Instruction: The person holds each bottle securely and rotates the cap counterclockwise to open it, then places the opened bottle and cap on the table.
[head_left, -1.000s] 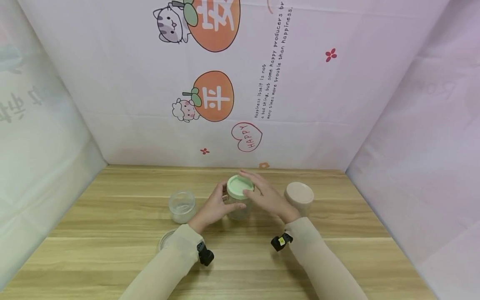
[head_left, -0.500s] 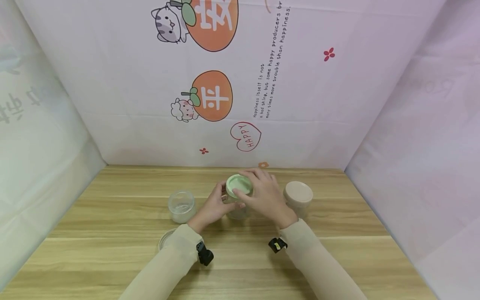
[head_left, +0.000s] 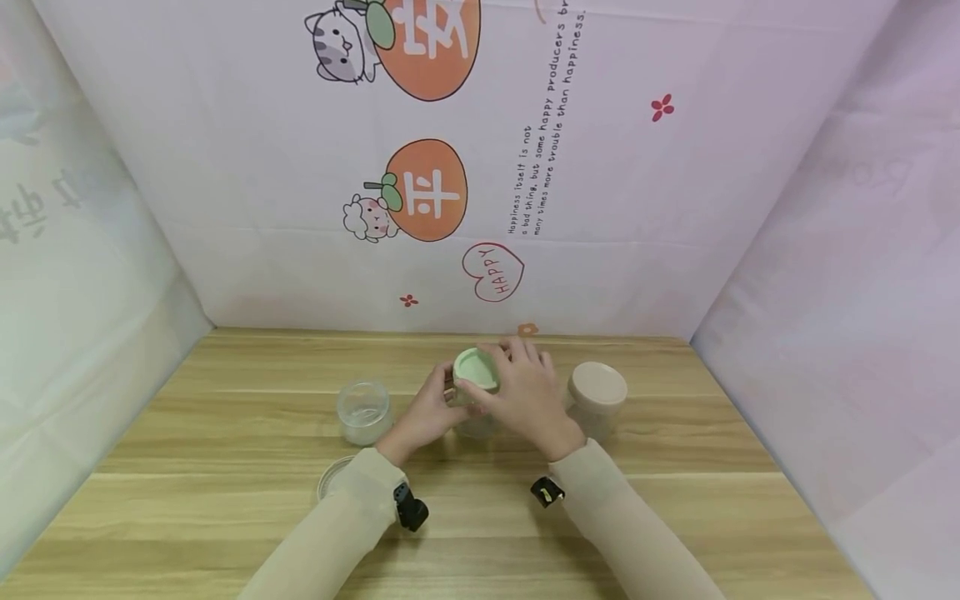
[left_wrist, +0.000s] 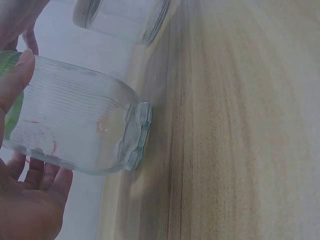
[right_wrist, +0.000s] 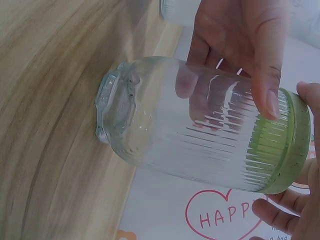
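Note:
An upright clear glass jar point(right_wrist: 180, 125) with fine ribbing near its top and a scalloped base stands on the wooden table. Its round pale green lid point(head_left: 472, 368) sits over the mouth. From the left, my left hand point(head_left: 429, 415) holds the jar's upper body, thumb in front and fingers behind. My right hand point(head_left: 527, 398) grips the lid's rim from the right, with the thumb at the near side and fingers at the far side, covering the lid's right part. Through the glass nothing shows inside the jar.
Right of the hands stands another clear jar with a beige lid point(head_left: 598, 385). A lidless low glass container point(head_left: 364, 414) is at the left. In front of it a clear round disc point(head_left: 332, 477) lies partly under the left sleeve. Printed cloth walls point(head_left: 585, 283) enclose the table.
My right hand has shifted left and turned around the green lid, its thumb sliding along the near rim to the left. The left hand keeps its hold on the jar.

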